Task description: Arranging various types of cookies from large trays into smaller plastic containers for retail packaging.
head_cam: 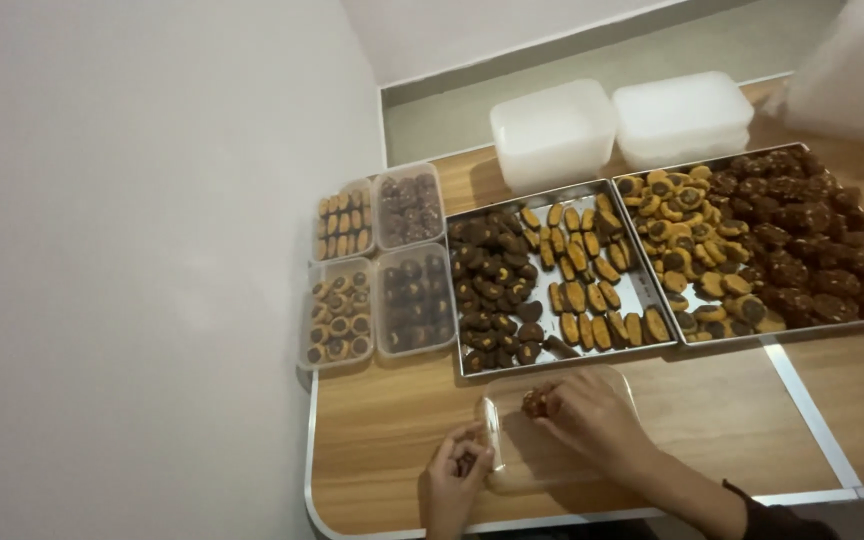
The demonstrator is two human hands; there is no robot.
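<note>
Two bare hands, left hand (457, 470) and right hand (592, 415), dark sleeve (777, 520) at the right wrist.

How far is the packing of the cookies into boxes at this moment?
Done: four clear boxes on the left look full of cookies. In hand: the right hand sets a dark cookie into an almost empty clear box; the left hand holds its edge. Left: two metal trays are well loaded, with white containers stacked behind.

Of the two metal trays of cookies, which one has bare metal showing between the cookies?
The left metal tray, nearest the hands: gaps show among its oval cookies. The right metal tray is almost fully covered.
</note>
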